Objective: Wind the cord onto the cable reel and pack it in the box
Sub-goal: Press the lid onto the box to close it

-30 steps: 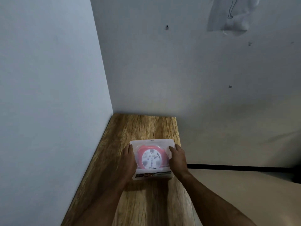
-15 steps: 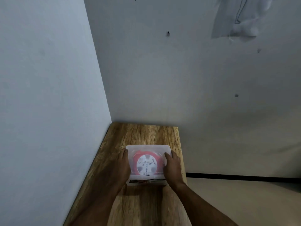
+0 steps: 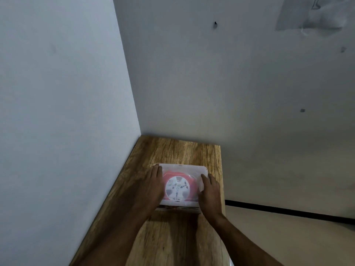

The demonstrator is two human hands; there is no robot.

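A: Start nearest you. What do your hands have?

B: Your two forearms come up from the bottom edge over the wooden worktop [image 3: 172, 237]. Your left hand [image 3: 151, 186] lies flat along the left side of the box [image 3: 182, 168], fingers [image 3: 158, 170] straight and together, pressing on its lid edge. Your right hand [image 3: 210, 192] lies the same way on the right side, fingers [image 3: 204, 179] stretched out over the lid's right edge. Neither hand curls round anything; both just rest on the box with straight fingers.

A: And the reel?

B: The cable reel [image 3: 177, 187] sits inside the box, between your hands, seen through the cloudy translucent lid. You can make out its red rim and pale hub with dark spots. Whether cord is wound on it, you cannot tell through the lid.

A: Where does the box sit?

B: Flat on the worktop, toward its right edge, with bare wood in front of it and behind it. A printed strip shows on its near side, too blurred to read.

A: Beyond that?

B: The worktop ends in a corner where two pale walls meet. On the far wall there is a small dark peg [image 3: 215, 24], and a pale plastic bag [image 3: 315, 14] hangs at the upper right. To the right, lower down, a dark strip [image 3: 288, 210] runs along the foot of the wall.
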